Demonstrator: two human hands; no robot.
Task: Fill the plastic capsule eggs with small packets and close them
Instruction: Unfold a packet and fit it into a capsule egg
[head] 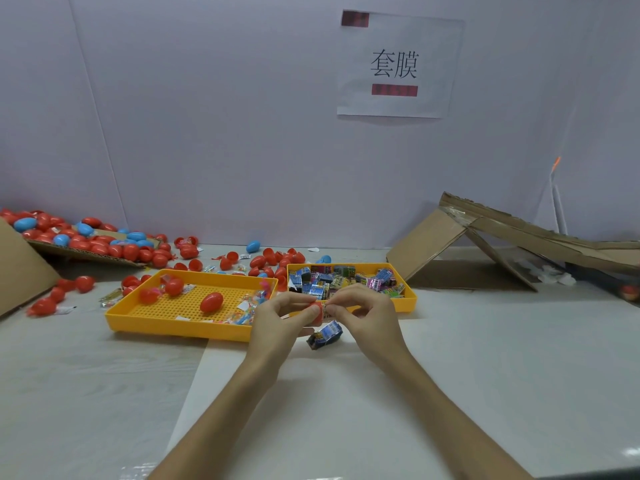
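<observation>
My left hand (277, 318) grips a red capsule egg half (316, 312) in front of the trays. My right hand (367, 315) pinches a small shiny packet (325, 309) at the mouth of that half. A blue packet (325, 336) lies on the table just below my hands. The right yellow tray (410, 299) holds several small shiny packets. The left yellow tray (138, 318) holds a closed red egg (211, 302), two more red pieces and some clear packets.
Several red and blue eggs (104, 242) lie heaped on cardboard at the far left and scattered behind the trays. A folded cardboard box (485, 244) leans at the right. A white sheet (329, 393) covers the table under my arms.
</observation>
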